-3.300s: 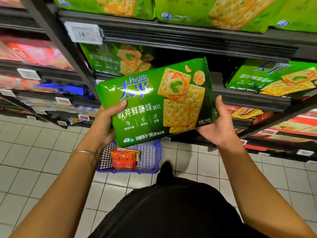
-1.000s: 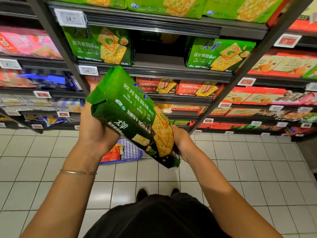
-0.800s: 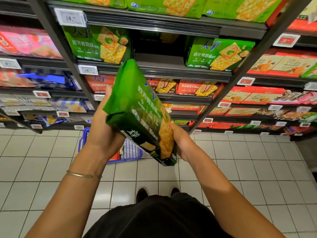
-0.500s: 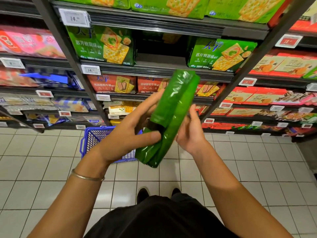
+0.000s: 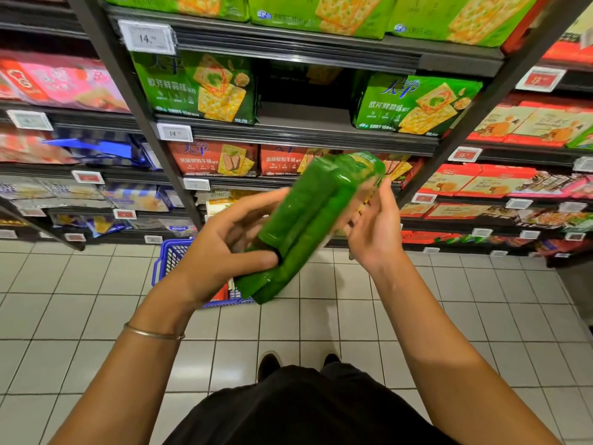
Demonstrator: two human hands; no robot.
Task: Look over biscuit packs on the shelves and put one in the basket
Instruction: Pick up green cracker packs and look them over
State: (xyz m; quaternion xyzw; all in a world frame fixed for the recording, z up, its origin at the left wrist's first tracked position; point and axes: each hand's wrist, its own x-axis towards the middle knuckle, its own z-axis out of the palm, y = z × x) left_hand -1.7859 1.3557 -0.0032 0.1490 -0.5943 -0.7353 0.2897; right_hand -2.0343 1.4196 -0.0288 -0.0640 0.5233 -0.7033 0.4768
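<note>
"14." on shelf price tag (image 5: 147, 38)

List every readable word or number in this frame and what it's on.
"14." on the upper price tag; smaller digits blurred.
"14." on the lower price tag; likewise.
"欧芹鲜蒜味" on the left green pack and the right green pack.
"太平" on the right green pack.
Held pack, red packs, red tags: too blurred to read.
</note>
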